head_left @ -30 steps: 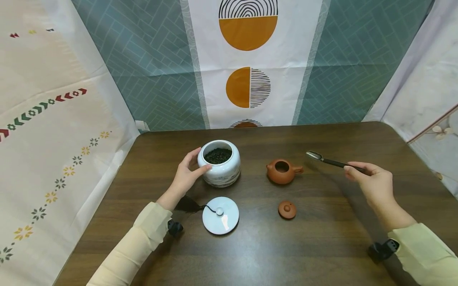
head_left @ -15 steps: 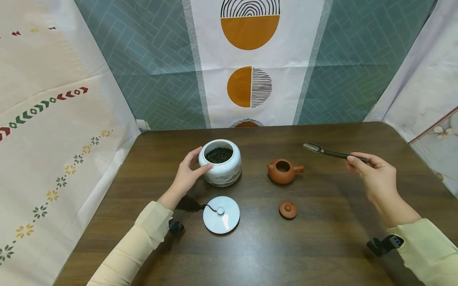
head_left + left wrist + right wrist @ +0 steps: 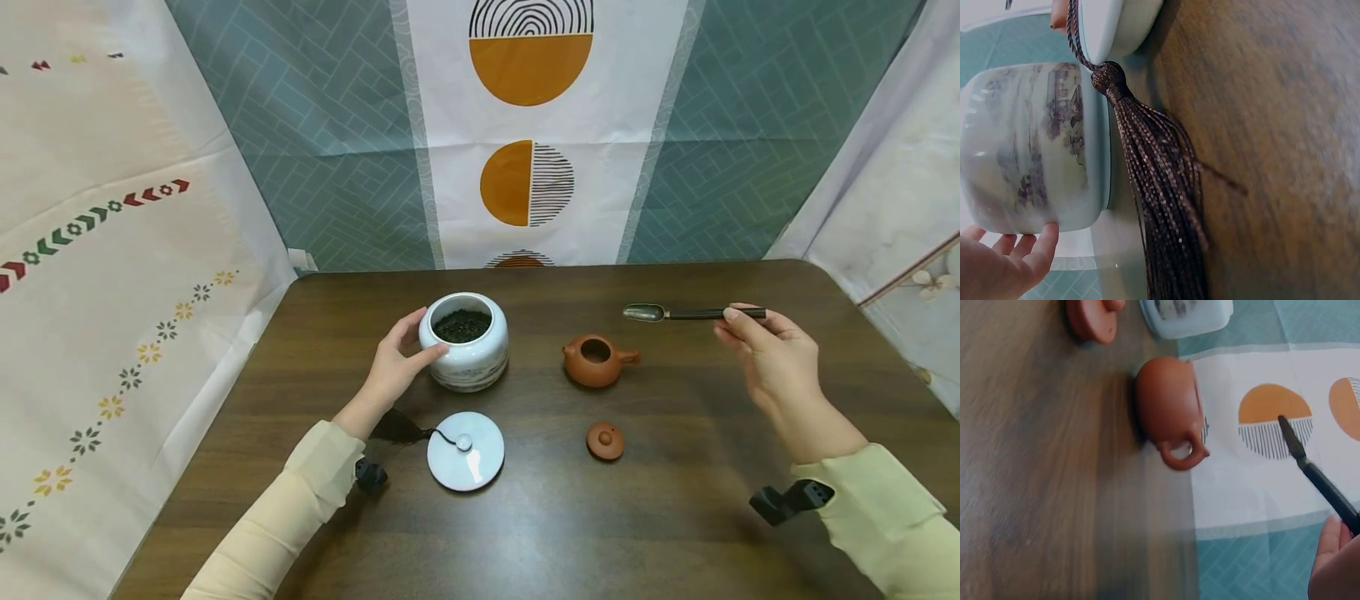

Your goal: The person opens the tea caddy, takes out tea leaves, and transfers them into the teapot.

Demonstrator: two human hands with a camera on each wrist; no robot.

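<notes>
My left hand (image 3: 401, 358) holds the side of a white porcelain tea jar (image 3: 472, 362), thumb near the rim and fingers on its left wall. Dark tea leaves (image 3: 461, 326) lie inside the jar, which stands upright. My right hand (image 3: 776, 375) pinches the black handle of a tea scoop (image 3: 693, 314) above the table, its metal bowl pointing left. Below and left of the scoop sits a small brown clay teapot (image 3: 591, 367), uncovered, its handle toward my right hand. In the right wrist view the scoop (image 3: 1329, 490) appears apart from the teapot (image 3: 1168, 403).
The jar's white lid (image 3: 467, 467) lies in front of the jar, with a dark tassel (image 3: 1154, 169) tied to its knob. In front of the teapot rests its clay lid (image 3: 604, 441). A patterned cloth (image 3: 360, 167) hangs behind the wooden table (image 3: 525, 542).
My right hand has raised the scoop and shifted it left, and the scoop has turned to lie nearly level across the view. My left hand keeps its hold on the jar.
</notes>
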